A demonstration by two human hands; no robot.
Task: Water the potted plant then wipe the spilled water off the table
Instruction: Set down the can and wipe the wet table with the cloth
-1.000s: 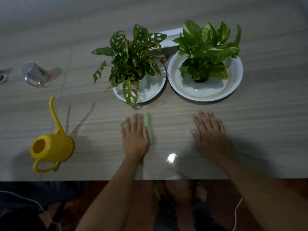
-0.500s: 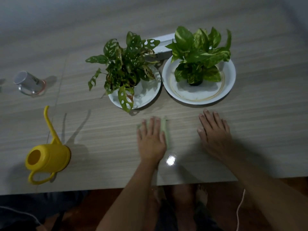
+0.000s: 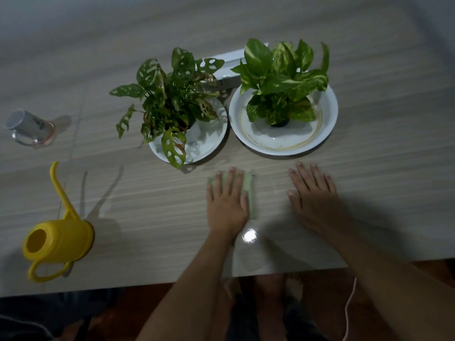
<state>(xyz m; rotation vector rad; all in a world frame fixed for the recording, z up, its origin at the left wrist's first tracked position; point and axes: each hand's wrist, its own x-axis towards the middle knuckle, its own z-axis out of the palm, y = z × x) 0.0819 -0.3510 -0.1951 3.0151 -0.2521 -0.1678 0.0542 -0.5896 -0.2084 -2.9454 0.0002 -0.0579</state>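
Observation:
My left hand lies flat, fingers spread, pressing a pale green cloth onto the wooden table, just in front of the two plants. My right hand rests flat and empty on the table to the right of the cloth. A holey-leaved plant stands on a white plate. Beside it a broad-leaved plant stands on a larger white plate. The yellow watering can stands at the front left, its spout pointing away from me.
A clear glass mug lies on its side at the far left. A white flat object sits behind the plants. The table's front edge runs just below my wrists, with my legs and a thin white cord beneath.
My left hand has slid the cloth to the right along the table, closer to my right hand. The right hand has stayed flat in place.

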